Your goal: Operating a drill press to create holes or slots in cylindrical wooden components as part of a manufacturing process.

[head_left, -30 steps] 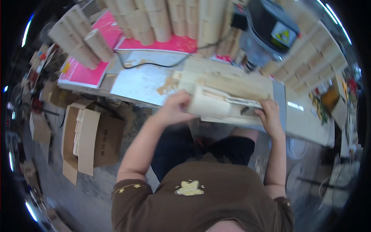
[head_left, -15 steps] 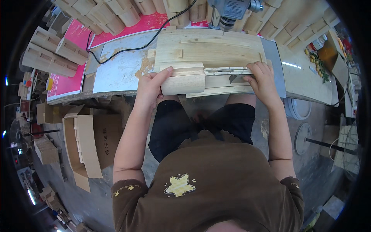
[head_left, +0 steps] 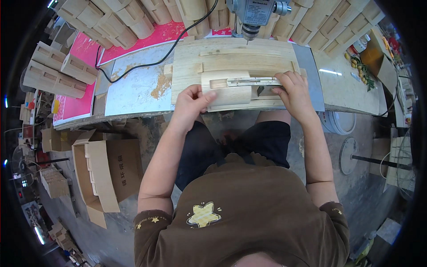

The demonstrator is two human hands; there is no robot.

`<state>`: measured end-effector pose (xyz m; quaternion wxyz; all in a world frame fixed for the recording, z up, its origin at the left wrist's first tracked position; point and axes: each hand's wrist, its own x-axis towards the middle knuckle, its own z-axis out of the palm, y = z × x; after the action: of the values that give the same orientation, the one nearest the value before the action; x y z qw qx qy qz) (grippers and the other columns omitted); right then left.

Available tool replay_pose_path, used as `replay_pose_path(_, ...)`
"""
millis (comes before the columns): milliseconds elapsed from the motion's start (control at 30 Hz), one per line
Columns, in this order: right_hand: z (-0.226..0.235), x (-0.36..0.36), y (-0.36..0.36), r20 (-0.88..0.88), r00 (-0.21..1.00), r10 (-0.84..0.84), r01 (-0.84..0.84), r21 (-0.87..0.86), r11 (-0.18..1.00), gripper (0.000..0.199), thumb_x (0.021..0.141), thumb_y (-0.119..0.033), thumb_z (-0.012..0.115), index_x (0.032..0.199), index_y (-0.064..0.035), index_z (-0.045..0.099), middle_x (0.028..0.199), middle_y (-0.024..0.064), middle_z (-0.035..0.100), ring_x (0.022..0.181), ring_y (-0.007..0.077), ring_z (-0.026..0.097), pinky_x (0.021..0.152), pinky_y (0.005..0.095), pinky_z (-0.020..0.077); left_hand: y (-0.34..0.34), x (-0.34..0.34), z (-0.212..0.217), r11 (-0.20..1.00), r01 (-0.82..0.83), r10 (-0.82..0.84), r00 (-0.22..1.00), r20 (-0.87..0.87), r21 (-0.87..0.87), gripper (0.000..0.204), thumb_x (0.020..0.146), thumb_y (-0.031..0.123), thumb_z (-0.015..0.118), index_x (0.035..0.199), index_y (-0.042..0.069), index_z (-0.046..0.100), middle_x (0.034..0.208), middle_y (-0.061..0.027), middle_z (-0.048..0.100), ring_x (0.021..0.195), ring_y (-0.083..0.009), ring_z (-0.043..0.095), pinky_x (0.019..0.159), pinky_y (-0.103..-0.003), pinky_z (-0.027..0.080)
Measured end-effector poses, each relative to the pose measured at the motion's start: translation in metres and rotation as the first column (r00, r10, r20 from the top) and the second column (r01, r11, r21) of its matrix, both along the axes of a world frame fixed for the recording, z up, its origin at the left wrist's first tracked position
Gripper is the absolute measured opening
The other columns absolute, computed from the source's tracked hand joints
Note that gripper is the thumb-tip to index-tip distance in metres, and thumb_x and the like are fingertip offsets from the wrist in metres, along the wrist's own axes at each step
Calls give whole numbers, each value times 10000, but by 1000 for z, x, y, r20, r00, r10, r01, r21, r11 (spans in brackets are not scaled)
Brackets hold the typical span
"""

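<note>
A pale wooden block (head_left: 229,95) with a rounded face and a long slot lies on the wooden board in front of me. My left hand (head_left: 192,104) grips its left end, thumb on the near face and fingers curled. My right hand (head_left: 293,93) is closed on the right end of a narrow, straight strip-like tool (head_left: 255,82) with light and dark edges. A dark tab (head_left: 260,91) sticks out from its near side. The tool's left end overlaps the slot in the block; how deep it sits I cannot tell.
A small bench drill (head_left: 253,20) stands behind the wooden board (head_left: 244,60). Rows of slotted wooden blocks (head_left: 120,29) line the back and left. A black cable (head_left: 153,56) crosses the bench. An open cardboard box (head_left: 111,173) is on the floor at left, a white bucket (head_left: 340,122) at right.
The wooden block has slid right with my left hand, so the strip-like tool's left end now overlaps its slot. My left thumb has moved from the top to the near face.
</note>
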<state>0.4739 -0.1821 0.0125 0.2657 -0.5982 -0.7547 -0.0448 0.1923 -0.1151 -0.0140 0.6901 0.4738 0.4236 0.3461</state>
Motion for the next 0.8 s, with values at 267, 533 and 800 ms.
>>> replay_pose_path(267,-3,-10,-1,-19,999,-35,34,-38,999,651,678,-116,729,1278,-103,477,1071,116,564,1045,306,506,1000,460,313,-29,28,-30,884,-36,153,965,-215,467,540,701,85,784,1162,-16,522,1049,-96,588,959,-186,581,842,-319,479)
replay_pose_path(533,-17,-18,7,15,978,-209,208,56,976,808,596,-159,793,1322,-133,438,1210,99,511,1148,292,461,1023,590,256,-19,27,-47,459,229,480,749,-456,859,649,541,270,823,1122,92,595,981,-68,549,1003,-269,475,890,-409,277)
replay_pose_path(800,-26,16,69,-19,970,-241,242,45,969,807,622,-149,790,1338,-135,418,1233,109,510,1165,300,454,1057,574,227,52,57,-51,482,258,488,714,-502,837,677,580,300,803,1192,117,581,897,-33,580,941,-243,489,841,-408,283)
